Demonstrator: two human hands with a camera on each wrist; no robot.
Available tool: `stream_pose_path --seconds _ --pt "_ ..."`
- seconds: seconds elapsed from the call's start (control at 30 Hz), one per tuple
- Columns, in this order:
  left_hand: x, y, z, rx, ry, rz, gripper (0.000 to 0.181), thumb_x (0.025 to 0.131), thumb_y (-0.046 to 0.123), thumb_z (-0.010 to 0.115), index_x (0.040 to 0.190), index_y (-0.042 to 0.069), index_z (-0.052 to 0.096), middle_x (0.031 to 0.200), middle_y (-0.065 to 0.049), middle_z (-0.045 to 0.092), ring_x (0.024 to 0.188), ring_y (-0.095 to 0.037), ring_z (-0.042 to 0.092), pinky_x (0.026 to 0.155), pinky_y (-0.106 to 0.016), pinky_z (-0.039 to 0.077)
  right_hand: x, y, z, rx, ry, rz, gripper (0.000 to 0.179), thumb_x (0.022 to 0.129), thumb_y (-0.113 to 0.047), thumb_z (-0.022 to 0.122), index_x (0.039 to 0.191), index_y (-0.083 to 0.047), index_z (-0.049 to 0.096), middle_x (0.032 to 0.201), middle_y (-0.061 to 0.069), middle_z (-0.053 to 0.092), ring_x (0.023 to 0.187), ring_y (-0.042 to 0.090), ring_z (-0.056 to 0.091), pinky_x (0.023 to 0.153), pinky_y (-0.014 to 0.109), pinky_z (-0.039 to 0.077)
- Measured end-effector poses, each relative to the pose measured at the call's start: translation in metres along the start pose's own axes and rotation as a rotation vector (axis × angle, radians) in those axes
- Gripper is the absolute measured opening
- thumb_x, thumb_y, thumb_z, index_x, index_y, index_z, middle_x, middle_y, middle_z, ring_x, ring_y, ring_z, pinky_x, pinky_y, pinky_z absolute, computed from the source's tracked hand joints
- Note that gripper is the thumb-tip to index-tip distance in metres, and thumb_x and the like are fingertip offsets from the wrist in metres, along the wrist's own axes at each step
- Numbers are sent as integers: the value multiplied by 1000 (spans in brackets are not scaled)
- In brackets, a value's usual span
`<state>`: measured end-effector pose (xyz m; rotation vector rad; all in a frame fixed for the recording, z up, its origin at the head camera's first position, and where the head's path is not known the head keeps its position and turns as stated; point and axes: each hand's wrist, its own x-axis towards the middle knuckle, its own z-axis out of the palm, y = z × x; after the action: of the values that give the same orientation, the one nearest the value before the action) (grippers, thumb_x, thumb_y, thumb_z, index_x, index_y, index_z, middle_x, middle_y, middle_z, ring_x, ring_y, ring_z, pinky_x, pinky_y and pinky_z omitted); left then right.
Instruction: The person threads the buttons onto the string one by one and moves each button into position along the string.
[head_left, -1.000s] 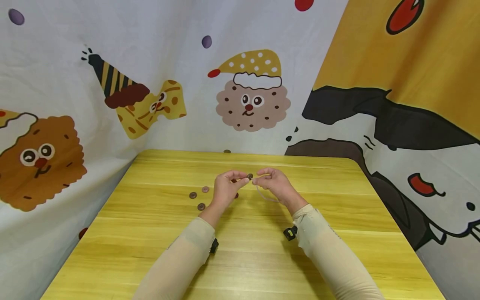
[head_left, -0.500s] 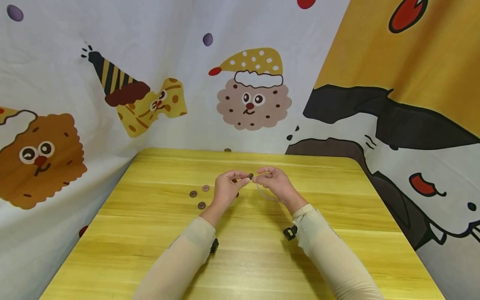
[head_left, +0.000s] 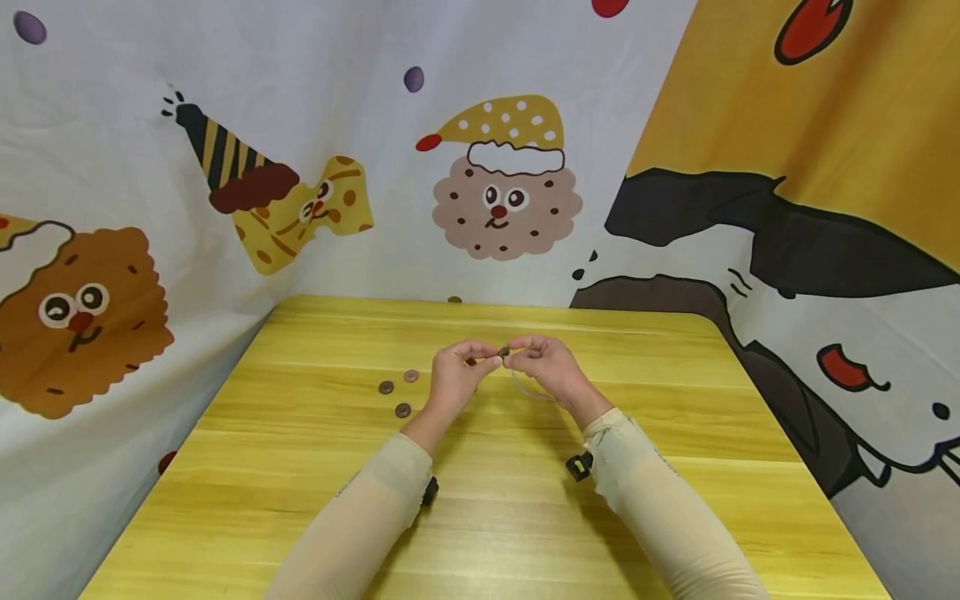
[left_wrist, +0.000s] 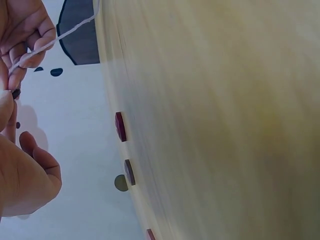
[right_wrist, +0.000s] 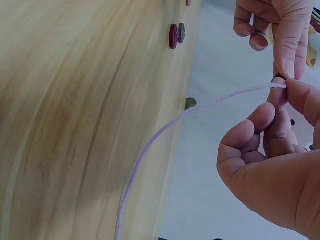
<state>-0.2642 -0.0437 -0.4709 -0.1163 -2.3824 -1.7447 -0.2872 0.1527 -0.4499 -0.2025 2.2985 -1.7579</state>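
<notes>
My left hand (head_left: 452, 377) pinches a small dark brown button (head_left: 504, 351) between thumb and fingertips, raised over the far part of the table. Close against it, my right hand (head_left: 555, 369) pinches the end of a pale lilac cord (right_wrist: 160, 131) between thumb and index finger. In the right wrist view the cord's tip lies right at the button, which the fingers mostly cover. The rest of the cord hangs in a curve down toward the table. Both hands' fingertips meet around the button.
Several loose buttons lie on the wooden table (head_left: 480, 517): a dark one (head_left: 386, 387), a pinkish one (head_left: 411, 376) and a brown one (head_left: 402, 410) left of my left hand. A red button (left_wrist: 120, 126) lies behind that hand. A cartoon-printed curtain (head_left: 360, 67) hangs behind.
My right hand has moved slightly left, bringing the cord's end up to the button. My left hand keeps its pinch and has shifted very slightly right.
</notes>
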Motion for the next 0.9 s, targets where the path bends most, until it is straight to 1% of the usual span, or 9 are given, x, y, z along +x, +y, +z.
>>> stream_pose_path --seconds 0.13,0.3,0.37,0.4,0.53,0.6,0.63,0.77,0.9 --pt "-1 1 0 9 0 13 9 94 27 85 101 22 84 104 5 82 97 -17 69 86 -39 58 0 0 0 0 -6 -4 40 99 -27 78 134 -8 72 115 4 78 116 28 65 108 52 48" --pt "-1 2 -1 3 -16 33 13 96 27 83 106 19 83 105 3 82 94 -12 68 82 -32 57 -2 -2 1 -7 -9 -13 31 101 -24 77 126 -7 75 118 6 78 114 23 69 115 58 46" --pt "-1 1 -2 -43 -38 4 17 99 28 79 111 16 82 106 2 82 86 -13 65 73 -30 53 -2 -2 2 -22 2 -29 27 101 -22 77 123 -7 76 114 6 79 108 21 70 111 58 49" --pt "0 1 -3 -67 -53 -24 21 101 29 77 115 15 81 107 1 82 88 -13 65 74 -29 53 -2 -2 3 -38 8 -43 25 101 -21 77 121 -7 76 112 6 79 105 20 71 108 57 51" --pt "4 0 -7 -191 -129 -183 31 106 35 69 127 14 78 117 0 78 95 -17 63 84 -42 57 -2 -1 6 -153 20 -123 18 101 -18 77 116 -8 77 106 7 80 92 15 70 93 51 59" --pt "7 0 -10 -206 -174 -240 32 106 37 68 128 15 77 121 -2 76 97 -16 60 93 -48 56 -3 -1 8 -219 15 -159 15 102 -19 76 114 -10 77 105 8 80 88 14 68 84 43 60" --pt "8 0 -11 -207 -197 -259 32 107 36 68 128 15 78 122 -2 75 91 -17 58 92 -51 56 -3 -1 9 -244 11 -172 14 102 -19 76 114 -12 77 105 9 79 86 14 66 80 39 59" --pt "12 2 -16 -171 -282 -293 28 107 33 69 120 11 80 121 -7 74 77 -19 50 83 -49 52 -5 -1 11 -289 -7 -190 12 104 -19 73 114 -15 78 105 13 78 85 17 64 73 28 53" --pt "12 3 -21 -101 -334 -279 25 107 31 69 118 11 80 119 -8 74 88 -30 61 88 -51 55 -5 0 10 -295 -29 -181 11 104 -18 72 114 -16 78 106 15 77 87 22 65 74 30 53"
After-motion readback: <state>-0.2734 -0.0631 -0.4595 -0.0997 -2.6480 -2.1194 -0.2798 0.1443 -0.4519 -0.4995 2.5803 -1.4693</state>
